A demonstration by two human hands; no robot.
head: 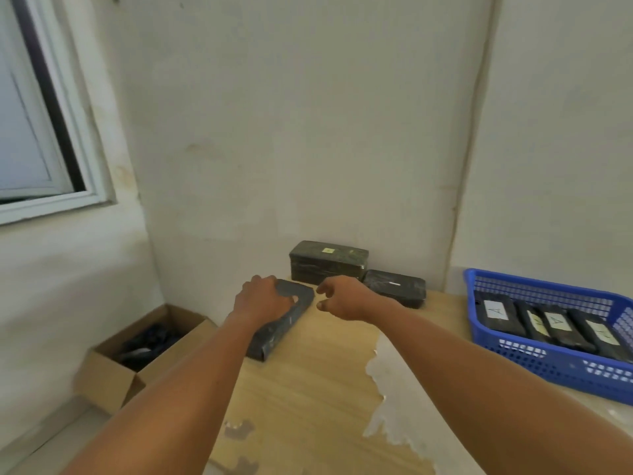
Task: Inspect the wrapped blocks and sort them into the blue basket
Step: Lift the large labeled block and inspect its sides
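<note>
We clamp left hand (263,299) fingers over wrapped block (281,323) for lifting; right hand (342,298) fingers apart beside it, ready to steady.

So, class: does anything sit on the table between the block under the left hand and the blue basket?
Nothing visible does. Bare table lies between the block and the blue basket; only the right hand hovers there.

box contents (147,341) blurred, basket (548,368) edge-cropped
</note>
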